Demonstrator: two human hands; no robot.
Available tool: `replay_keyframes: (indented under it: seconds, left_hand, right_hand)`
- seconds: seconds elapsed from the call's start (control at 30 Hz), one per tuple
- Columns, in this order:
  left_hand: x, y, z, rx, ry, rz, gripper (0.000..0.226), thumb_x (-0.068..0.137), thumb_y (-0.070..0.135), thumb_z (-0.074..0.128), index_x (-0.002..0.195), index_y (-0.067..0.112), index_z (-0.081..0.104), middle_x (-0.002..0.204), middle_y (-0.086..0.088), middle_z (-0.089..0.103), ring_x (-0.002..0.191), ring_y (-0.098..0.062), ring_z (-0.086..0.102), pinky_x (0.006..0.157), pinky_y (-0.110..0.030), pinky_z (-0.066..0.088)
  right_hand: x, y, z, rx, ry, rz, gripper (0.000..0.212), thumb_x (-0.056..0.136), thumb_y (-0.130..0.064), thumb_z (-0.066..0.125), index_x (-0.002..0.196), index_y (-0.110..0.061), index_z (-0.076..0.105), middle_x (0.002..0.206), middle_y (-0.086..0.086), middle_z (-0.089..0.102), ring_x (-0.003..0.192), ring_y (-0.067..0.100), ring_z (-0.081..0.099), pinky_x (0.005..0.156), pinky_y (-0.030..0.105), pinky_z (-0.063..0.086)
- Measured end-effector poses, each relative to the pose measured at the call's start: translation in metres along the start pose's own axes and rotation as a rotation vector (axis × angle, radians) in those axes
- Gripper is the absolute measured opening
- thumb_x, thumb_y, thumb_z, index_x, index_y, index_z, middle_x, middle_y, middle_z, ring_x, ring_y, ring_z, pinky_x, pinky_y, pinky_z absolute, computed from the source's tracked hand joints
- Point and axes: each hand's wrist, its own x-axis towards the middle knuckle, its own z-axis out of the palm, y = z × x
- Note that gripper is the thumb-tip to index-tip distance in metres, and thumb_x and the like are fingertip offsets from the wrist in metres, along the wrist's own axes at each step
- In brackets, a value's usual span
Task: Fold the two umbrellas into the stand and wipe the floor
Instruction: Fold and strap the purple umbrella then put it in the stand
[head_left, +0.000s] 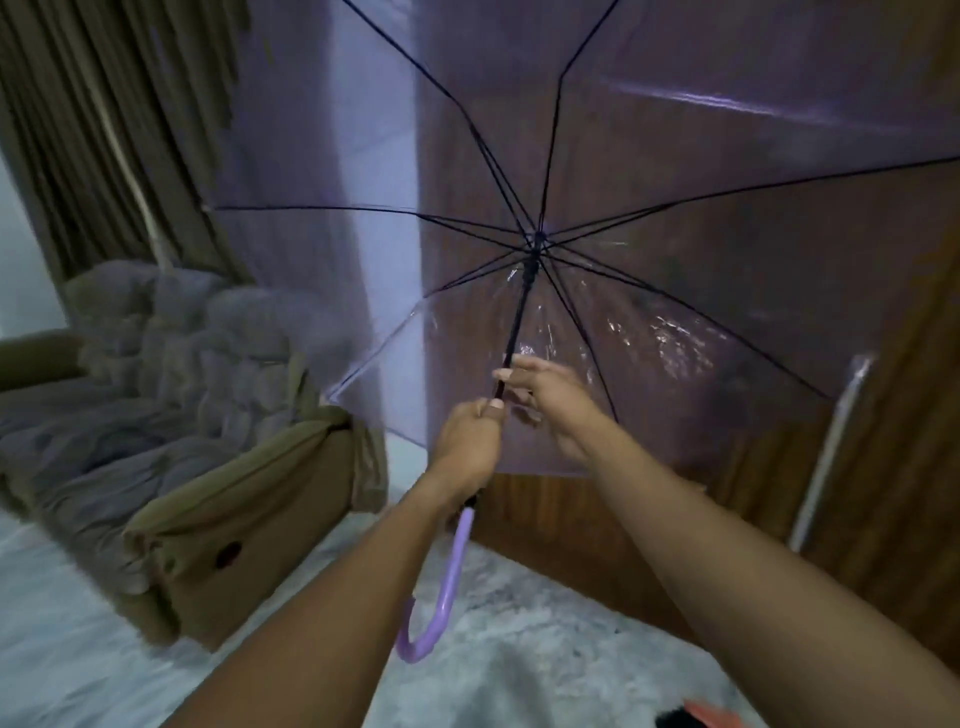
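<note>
Left hand (467, 441) gripping open purple umbrella (649, 208) shaft, right hand (545, 395) fingers loosely spread beside it

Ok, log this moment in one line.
umbrella: open | left hand: gripping shaft | right hand: open, at shaft | stand: unseen

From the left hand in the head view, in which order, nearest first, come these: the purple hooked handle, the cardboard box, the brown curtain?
Measured from the left hand, which grips the umbrella shaft:
1. Purple hooked handle: directly below the hand.
2. Cardboard box: lower left, on the floor.
3. Brown curtain: far upper left, behind the box.
</note>
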Motion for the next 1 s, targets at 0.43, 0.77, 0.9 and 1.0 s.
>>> replay_keyframes:
  seconds: [0.43, 0.77, 0.9, 1.0]
  left_hand:
    - [-0.121, 0.241, 0.347, -0.057, -0.47, 0.276, 0.045, 0.102, 0.024, 0.043, 0.059, 0.012, 0.041, 0.104, -0.031, 0.065, 0.089, -0.043, 0.057, 0.069, -0.04, 0.037]
    - [-0.158, 0.318, 0.493, -0.011, -0.848, 0.338, 0.031, 0.099, 0.019, 0.047, 0.092, -0.003, 0.068, 0.1, -0.032, 0.066, 0.085, -0.045, 0.062, 0.063, -0.04, 0.041]
    - [-0.14, 0.328, 0.522, 0.05, -0.976, 0.362, 0.027, 0.097, 0.013, 0.042, 0.084, 0.002, 0.063, 0.072, -0.021, 0.058, 0.057, -0.027, 0.046, 0.065, -0.035, 0.036]
    - [-0.122, 0.328, 0.545, 0.072, -0.991, 0.415, 0.033, 0.098, 0.017, 0.043, 0.095, -0.004, 0.067, 0.09, -0.031, 0.066, 0.069, -0.036, 0.054, 0.066, -0.038, 0.04]
  right_hand:
    - [-0.153, -0.077, -0.429, -0.052, 0.669, -0.161, 0.024, 0.086, -0.009, 0.073, 0.109, -0.006, 0.073, 0.078, 0.008, 0.066, 0.044, 0.01, 0.048, 0.048, 0.024, 0.032]
    - [-0.227, -0.07, -0.594, -0.087, 0.954, -0.099, 0.011, 0.094, -0.012, 0.063, 0.09, -0.01, 0.073, 0.056, -0.003, 0.062, 0.048, 0.011, 0.046, 0.049, 0.023, 0.034]
    - [-0.219, -0.06, -0.622, -0.054, 1.023, -0.041, 0.017, 0.097, -0.011, 0.059, 0.086, -0.01, 0.072, 0.042, -0.007, 0.052, 0.039, 0.008, 0.04, 0.049, 0.025, 0.029]
    - [-0.206, -0.053, -0.639, -0.02, 1.051, -0.018, 0.018, 0.097, -0.013, 0.059, 0.083, -0.013, 0.071, 0.048, -0.005, 0.055, 0.041, 0.007, 0.042, 0.051, 0.025, 0.03]
